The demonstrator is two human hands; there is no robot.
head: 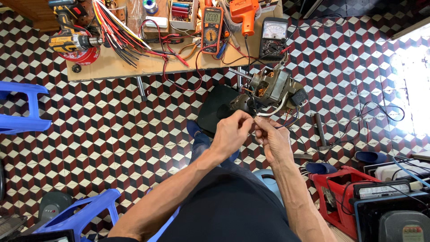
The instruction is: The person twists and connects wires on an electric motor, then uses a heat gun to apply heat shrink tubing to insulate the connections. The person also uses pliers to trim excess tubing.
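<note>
Copper windings show in the small motor (271, 87) held above the tiled floor; left hand (231, 133) and right hand (273, 139) pinch its white wire (272, 111). Behind, an orange multimeter (212, 29) lies on the counter (116, 67).

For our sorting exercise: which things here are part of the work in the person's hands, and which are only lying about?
In hand:
- left hand and right hand, fingers pinching thin wires
- fan motor those wires run to

Lying about:
- orange multimeter
- analogue meter
- cordless drill
- orange heat gun
- blue stool
- red toolbox
</note>
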